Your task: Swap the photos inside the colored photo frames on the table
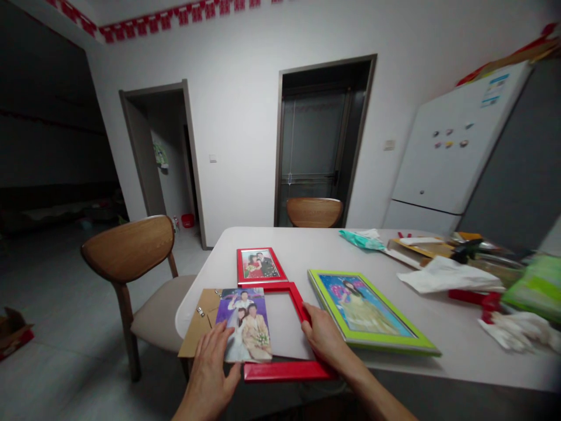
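We saw a broad white table (pixel 333 245) with a smooth top and rounded corners, and near its left edge stood a wooden chair (pixel 129 248) with a curved back and a padded seat. Right of centre lay a large green frame (pixel 372 313), glossy and rectangular, holding a portrait. At the near edge, partly overhanging the table, lay an empty red frame (pixel 289 330), shiny like lacquered plastic, with the pale table showing through its opening. Just beyond it sat a smaller red frame (pixel 260 265) with a picture already in it. A brown backing board (pixel 199 324), matte like cardboard, with small metal clips, lay to the left of the empty frame. Over the board and the frame's left side rested a glossy photo print (pixel 245 324). Our left hand (pixel 213 365) lay flat with fingers spread, pressing the print's near left corner. Our right hand (pixel 324 339) gripped the empty frame's right rail, fingers curled over it. Crumpled white paper (pixel 447 275) lay far right.
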